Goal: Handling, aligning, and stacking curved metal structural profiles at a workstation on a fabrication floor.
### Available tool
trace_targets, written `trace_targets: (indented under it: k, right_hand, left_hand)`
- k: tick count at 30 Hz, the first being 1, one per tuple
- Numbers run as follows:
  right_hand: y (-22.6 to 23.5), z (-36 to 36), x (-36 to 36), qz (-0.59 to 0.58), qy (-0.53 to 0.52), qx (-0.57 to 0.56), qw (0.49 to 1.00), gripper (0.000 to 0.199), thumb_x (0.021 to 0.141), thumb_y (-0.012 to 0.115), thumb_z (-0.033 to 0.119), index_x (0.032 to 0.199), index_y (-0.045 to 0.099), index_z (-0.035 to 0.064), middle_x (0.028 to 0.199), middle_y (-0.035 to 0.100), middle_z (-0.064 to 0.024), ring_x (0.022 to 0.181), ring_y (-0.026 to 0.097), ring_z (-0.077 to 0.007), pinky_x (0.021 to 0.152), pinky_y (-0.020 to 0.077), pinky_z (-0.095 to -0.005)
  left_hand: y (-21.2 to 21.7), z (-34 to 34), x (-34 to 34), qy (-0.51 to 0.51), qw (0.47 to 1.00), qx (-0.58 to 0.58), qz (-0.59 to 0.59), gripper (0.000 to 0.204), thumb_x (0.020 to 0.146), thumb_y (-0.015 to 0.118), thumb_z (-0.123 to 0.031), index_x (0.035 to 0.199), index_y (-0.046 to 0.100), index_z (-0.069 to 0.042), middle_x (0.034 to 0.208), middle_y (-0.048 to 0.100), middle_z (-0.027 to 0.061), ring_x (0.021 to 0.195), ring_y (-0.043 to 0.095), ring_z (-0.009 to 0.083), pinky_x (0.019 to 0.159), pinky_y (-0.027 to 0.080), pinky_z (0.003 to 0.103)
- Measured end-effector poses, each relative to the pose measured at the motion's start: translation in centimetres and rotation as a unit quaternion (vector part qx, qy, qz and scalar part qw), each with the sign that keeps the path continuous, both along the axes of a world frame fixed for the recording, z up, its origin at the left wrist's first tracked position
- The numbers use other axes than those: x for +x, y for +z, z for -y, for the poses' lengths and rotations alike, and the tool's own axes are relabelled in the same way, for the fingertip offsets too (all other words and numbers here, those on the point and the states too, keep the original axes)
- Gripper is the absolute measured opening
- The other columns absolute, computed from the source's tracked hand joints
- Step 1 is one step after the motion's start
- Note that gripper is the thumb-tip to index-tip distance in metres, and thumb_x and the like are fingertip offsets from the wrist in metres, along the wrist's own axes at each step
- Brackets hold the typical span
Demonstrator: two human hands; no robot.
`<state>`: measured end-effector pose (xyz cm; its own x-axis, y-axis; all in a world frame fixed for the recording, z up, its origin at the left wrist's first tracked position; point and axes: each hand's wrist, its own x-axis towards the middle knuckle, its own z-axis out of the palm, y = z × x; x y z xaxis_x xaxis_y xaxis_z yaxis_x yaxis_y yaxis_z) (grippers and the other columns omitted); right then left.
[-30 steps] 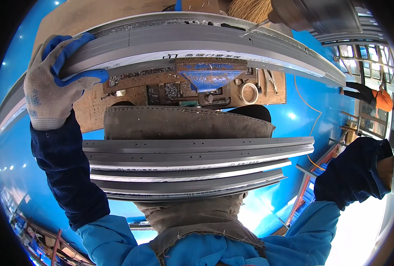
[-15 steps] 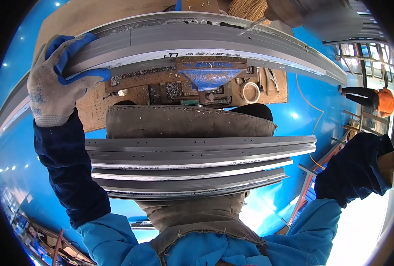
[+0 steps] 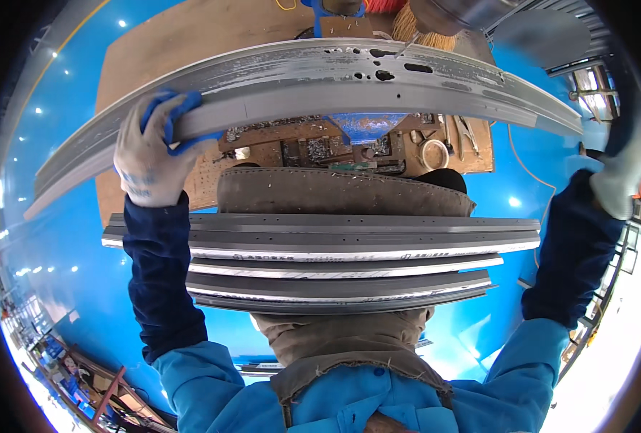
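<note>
My left hand [image 3: 158, 148], in a white and blue glove, is closed around the left part of a long grey metal profile [image 3: 291, 97], thumb on the near side and fingers over the top. Several holes and slots show in the profile's upper face, right of its middle. Behind it a drill bit [image 3: 409, 45] points down at its far edge, under a drill head [image 3: 454, 16]. A blue metal support [image 3: 367, 128] sits under the profile. Out at the right edge is my gloved right hand [image 3: 621, 180], beside a dark blurred shape; its fingers are smeared.
Several grey profiles [image 3: 349, 240] lie across my lap. A workbench [image 3: 143, 94] bears metal chips, a tape roll [image 3: 433, 153] and pliers [image 3: 468, 137]. A straw brush [image 3: 432, 40] lies behind the drill. A cable [image 3: 526, 162] runs over the blue floor.
The profile has rolled toward me: its holed upper face now shows and the printed side has turned from sight. My right hand has come further into view. The whole view has shifted slightly.
</note>
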<state>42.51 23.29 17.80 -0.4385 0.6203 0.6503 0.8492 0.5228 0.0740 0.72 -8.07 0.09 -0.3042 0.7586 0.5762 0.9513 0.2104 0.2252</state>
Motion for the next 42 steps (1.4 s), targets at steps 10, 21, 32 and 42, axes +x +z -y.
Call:
trace_targets:
  k: [10, 21, 32, 42]
  right_hand:
    - [-13.7, 5.6, 6.4, -0.006, 0.205, -0.028, 0.978, 0.069, 0.09, 0.052, 0.058, 0.14, 0.052, 0.0098, 0.14, 0.052, -0.0109, 0.137, 0.04, -0.0333, 0.111, 0.0325, -0.0507]
    - [-15.0, 3.3, 10.3, -0.174, 0.148, -0.064, 0.971, 0.052, 0.092, 0.052, 0.048, 0.117, 0.067, 0.0053, 0.133, 0.055, -0.0139, 0.135, 0.04, -0.037, 0.115, 0.0237, -0.0513]
    - [-15.2, 3.8, 11.4, -0.216, 0.065, -0.027, 0.974, 0.051, 0.097, 0.044, 0.042, 0.121, 0.065, 0.002, 0.136, 0.054, -0.0151, 0.135, 0.039, -0.0359, 0.115, 0.0253, -0.0489]
    - [-17.7, 0.0, 17.9, -0.228, -0.033, -0.123, 0.965, 0.052, 0.098, 0.044, 0.043, 0.121, 0.065, 0.0012, 0.136, 0.054, -0.0159, 0.135, 0.04, -0.0351, 0.116, 0.0251, -0.0477]
  left_hand:
    - [1.3, 4.5, 6.8, -0.08, 0.995, -0.054, -0.005, 0.052, 0.052, 0.092, -0.019, 0.097, 0.067, -0.008, 0.092, 0.072, 0.0049, 0.083, 0.066, 0.0238, 0.081, 0.05, 0.036]
    - [1.2, 7.7, 14.7, -0.064, 0.997, -0.021, 0.025, 0.057, 0.049, 0.096, -0.023, 0.095, 0.065, -0.009, 0.084, 0.072, 0.0052, 0.073, 0.065, 0.0217, 0.069, 0.052, 0.032]
    - [1.4, 8.4, 16.3, -0.056, 0.998, -0.009, 0.034, 0.058, 0.05, 0.096, -0.027, 0.096, 0.065, -0.01, 0.083, 0.072, 0.005, 0.068, 0.064, 0.0203, 0.067, 0.052, 0.031]
    - [1.7, 8.3, 17.2, -0.058, 0.995, -0.003, 0.079, 0.056, 0.05, 0.097, -0.025, 0.094, 0.067, -0.007, 0.081, 0.071, 0.0077, 0.066, 0.065, 0.0201, 0.063, 0.054, 0.03]
